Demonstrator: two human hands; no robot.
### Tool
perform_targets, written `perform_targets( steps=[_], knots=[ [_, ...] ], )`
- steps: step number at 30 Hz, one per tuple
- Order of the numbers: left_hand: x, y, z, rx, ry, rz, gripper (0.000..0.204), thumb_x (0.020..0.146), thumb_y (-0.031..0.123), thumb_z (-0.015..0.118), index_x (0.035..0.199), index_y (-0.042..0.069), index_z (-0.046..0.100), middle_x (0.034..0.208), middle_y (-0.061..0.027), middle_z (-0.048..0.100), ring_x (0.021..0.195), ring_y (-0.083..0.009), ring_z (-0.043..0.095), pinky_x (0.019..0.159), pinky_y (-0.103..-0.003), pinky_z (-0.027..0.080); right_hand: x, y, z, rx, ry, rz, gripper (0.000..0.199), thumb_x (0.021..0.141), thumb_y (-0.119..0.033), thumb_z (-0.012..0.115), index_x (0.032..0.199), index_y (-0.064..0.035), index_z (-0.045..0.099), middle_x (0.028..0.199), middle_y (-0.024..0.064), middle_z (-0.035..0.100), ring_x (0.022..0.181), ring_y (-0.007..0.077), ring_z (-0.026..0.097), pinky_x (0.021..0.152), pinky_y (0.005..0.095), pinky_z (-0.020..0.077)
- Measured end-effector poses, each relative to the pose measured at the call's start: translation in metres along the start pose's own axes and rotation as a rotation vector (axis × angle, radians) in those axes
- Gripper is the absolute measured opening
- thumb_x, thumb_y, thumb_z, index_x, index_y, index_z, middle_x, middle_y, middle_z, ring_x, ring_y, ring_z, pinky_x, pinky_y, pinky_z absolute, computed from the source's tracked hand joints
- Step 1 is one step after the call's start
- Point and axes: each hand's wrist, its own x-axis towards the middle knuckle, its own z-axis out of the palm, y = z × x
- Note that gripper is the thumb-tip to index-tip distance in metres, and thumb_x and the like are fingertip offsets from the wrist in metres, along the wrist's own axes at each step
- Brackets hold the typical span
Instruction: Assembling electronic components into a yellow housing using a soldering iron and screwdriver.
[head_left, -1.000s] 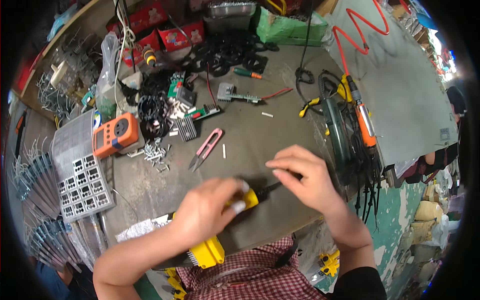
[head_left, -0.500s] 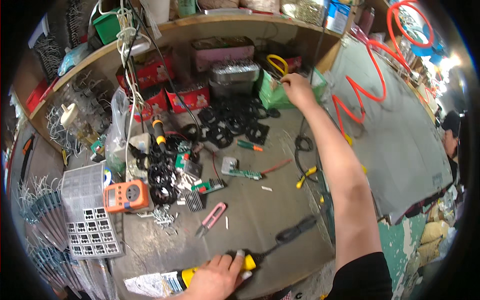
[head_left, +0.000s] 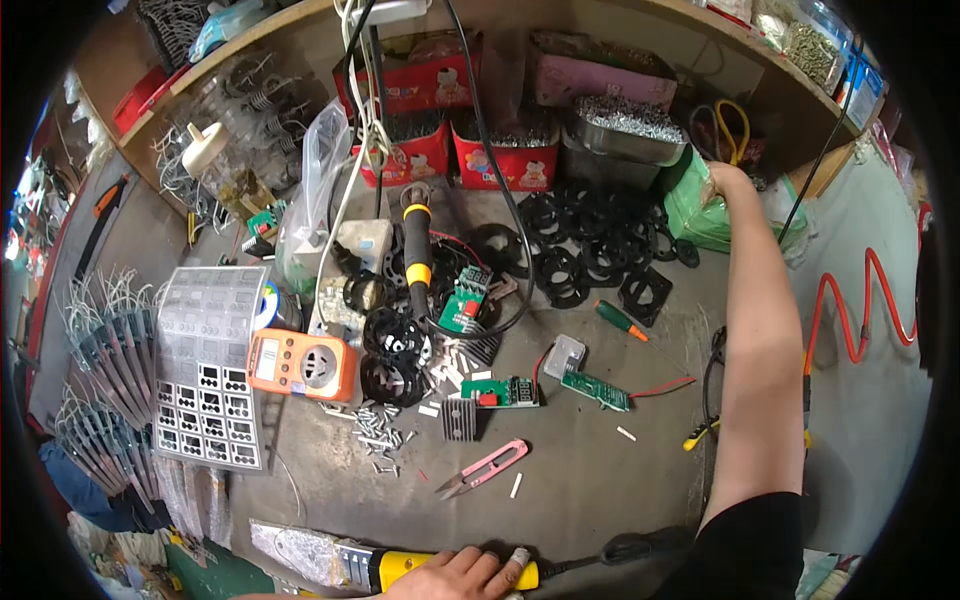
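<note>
At the near edge of the workbench [head_left: 600, 500] the left hand [head_left: 455, 578] lies over a yellow-handled power tool [head_left: 400, 568], fingers closed on its grip, one fingertip wrapped in tape; the tool's black cord [head_left: 620, 548] trails off to the right along that edge. The right hand [head_left: 722, 182] is stretched to the far right corner of the bench, its fingers buried in a green plastic bag [head_left: 695, 215] beside a metal tray of screws [head_left: 625, 125]; whether those fingers are closed on anything I cannot tell. The two hands are well apart, the right forearm crossing the whole right side of the bench.

Mid-bench lie small green circuit boards [head_left: 595, 390], a black heat sink [head_left: 460, 418] and pink thread snips [head_left: 485, 468], with loose white bits scattered among them. Toward the left edge sits an orange multimeter [head_left: 300, 365] next to a grey sheet of punched-out parts [head_left: 210, 365]. A soldering iron [head_left: 416, 255] with a black and yellow handle rests among black ring-shaped parts [head_left: 570, 255] that spread toward the back, where red boxes [head_left: 495, 150] stand under the shelf. A coiled red hose [head_left: 865, 300] hangs off the right edge
</note>
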Motion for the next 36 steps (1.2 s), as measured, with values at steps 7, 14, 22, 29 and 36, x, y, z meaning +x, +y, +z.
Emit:
perform_targets(
  steps=[7, 14, 22, 29, 36],
  knots=[
    [0.0, -0.001, 0.006, -0.014, 0.033, -0.018, 0.053, 0.087, 0.031, 0.058, 0.129, 0.0, 0.051, 0.096, -0.0133, 0.058, 0.088, -0.0275, 0.058, 0.071, -0.035, 0.051, -0.035, -0.022, 0.012, -0.015, 0.366, -0.228, 0.043, 0.053, -0.019, 0.084, 0.092, -0.0042, 0.072, 0.095, 0.0192, 0.069, 0.087, 0.0321, 0.066, 0.081, 0.0386, 0.0517],
    [-0.004, 0.002, 0.005, -0.016, -0.006, -0.013, 0.053, 0.085, 0.028, 0.062, 0.128, 0.0, 0.052, 0.097, -0.0146, 0.058, 0.089, -0.0298, 0.058, 0.076, -0.039, 0.05, -0.083, 0.066, -0.006, -0.416, 0.269, 0.175, 0.026, 0.072, -0.019, 0.07, 0.096, -0.0112, 0.074, 0.094, 0.0125, 0.07, 0.089, 0.0291, 0.067, 0.081, 0.0373, 0.0516],
    [-0.004, 0.005, 0.003, 0.02, -0.018, -0.051, 0.054, 0.084, 0.028, 0.063, 0.129, 0.001, 0.052, 0.099, -0.0149, 0.059, 0.088, -0.0306, 0.058, 0.074, -0.039, 0.049, -0.105, -0.068, -0.018, 0.137, 0.028, -0.119, 0.035, 0.08, -0.024, 0.063, 0.112, -0.011, 0.067, 0.112, 0.0111, 0.067, 0.099, 0.026, 0.064, 0.085, 0.0375, 0.0495],
    [-0.001, 0.006, 0.008, 0.006, 0.018, -0.044, 0.051, 0.083, 0.031, 0.065, 0.126, 0.004, 0.056, 0.097, -0.0135, 0.061, 0.083, -0.0297, 0.06, 0.068, -0.039, 0.05, -0.079, -0.063, -0.014, -0.263, -0.038, -0.023, 0.03, 0.076, -0.008, 0.062, 0.105, -0.0067, 0.07, 0.109, 0.0167, 0.066, 0.094, 0.0338, 0.064, 0.077, 0.0419, 0.0529],
    [0.001, 0.001, 0.004, 0.056, 0.001, -0.037, 0.052, 0.085, 0.035, 0.063, 0.126, 0.005, 0.056, 0.096, -0.013, 0.061, 0.083, -0.0295, 0.06, 0.069, -0.039, 0.05, -0.087, -0.045, -0.016, -0.118, 0.21, -0.101, 0.028, 0.073, -0.005, 0.062, 0.1, -0.0052, 0.07, 0.103, 0.0208, 0.066, 0.09, 0.0371, 0.064, 0.076, 0.0434, 0.0527]
  ],
)
